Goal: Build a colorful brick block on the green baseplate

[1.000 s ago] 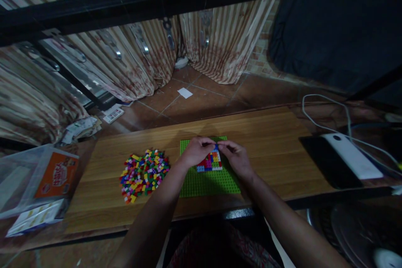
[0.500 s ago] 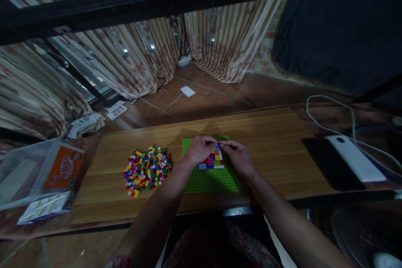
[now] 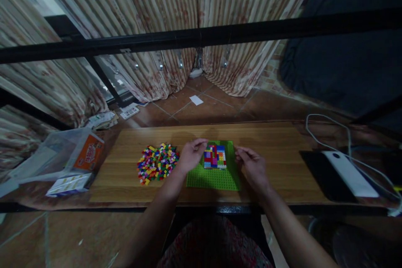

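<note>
Table: one long wooden board (image 3: 276, 150) is running left to right in front of the person, carrying everything below.
Baseplate: one green studded baseplate (image 3: 213, 178) is lying flat at the middle of the table, its near edge close to the table's front edge.
Loose pile: one heap of small coloured bricks (image 3: 157, 162) is sitting just left of the baseplate, too many and too small to count.
Built block: one patch of coloured bricks (image 3: 215, 156) is sitting on the far half of the baseplate, roughly square, so no long axis is showing.
Left hand: the left hand (image 3: 191, 157) is resting between the pile and the built block, fingers curled toward the block's left edge; it is looking empty, though a single brick pinched at the fingertips could be escaping this dim view.
Right hand: the right hand (image 3: 252, 166) is hovering over the baseplate's right edge, fingers loosely spread and holding nothing, a clear gap lying between it and the block.
Key relation: the pile is lying to the left of both hands, so the left hand is sitting much nearer to it; the built block is lying between the two hands, closer to the left.
Hands counted: two, both the person's own.
</note>
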`<state>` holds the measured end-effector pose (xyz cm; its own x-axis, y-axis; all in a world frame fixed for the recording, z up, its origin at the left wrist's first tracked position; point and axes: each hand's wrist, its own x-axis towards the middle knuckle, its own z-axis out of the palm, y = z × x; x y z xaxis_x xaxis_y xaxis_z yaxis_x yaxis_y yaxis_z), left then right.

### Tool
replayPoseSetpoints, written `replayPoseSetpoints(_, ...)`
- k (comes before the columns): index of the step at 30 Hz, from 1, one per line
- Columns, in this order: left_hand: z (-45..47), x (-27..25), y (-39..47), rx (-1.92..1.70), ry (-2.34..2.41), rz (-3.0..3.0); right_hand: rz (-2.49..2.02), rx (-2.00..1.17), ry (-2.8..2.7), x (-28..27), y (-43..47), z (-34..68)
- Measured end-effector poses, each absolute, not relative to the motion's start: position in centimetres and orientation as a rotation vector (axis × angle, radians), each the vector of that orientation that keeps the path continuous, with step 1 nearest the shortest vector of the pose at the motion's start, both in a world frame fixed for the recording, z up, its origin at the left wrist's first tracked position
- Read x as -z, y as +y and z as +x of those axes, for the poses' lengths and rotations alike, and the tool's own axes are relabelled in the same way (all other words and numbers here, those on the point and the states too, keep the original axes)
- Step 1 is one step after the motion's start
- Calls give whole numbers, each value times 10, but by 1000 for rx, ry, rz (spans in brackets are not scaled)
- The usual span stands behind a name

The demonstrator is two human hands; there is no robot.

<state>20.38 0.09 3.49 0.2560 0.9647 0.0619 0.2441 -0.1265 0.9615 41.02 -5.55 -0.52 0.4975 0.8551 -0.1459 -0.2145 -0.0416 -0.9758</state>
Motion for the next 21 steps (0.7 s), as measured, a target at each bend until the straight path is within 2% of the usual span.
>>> replayPoseSetpoints(3,175,-29,-38,-1054,1239,1417,-1358,-935,-678,-5,-68,404)
replayPoseSetpoints(10,117,2,-122,-989,1415,1419,-1361,-992,-1014,-20,-92,354)
replayPoseSetpoints(15,97,8,-130,-1044,1497,1383,-1351,-1079,-1315,-18,-113,321)
replayPoseSetpoints(21,93,12,-124,-1003,1564,1458,-1390,-1024,-1574,-13,-127,305)
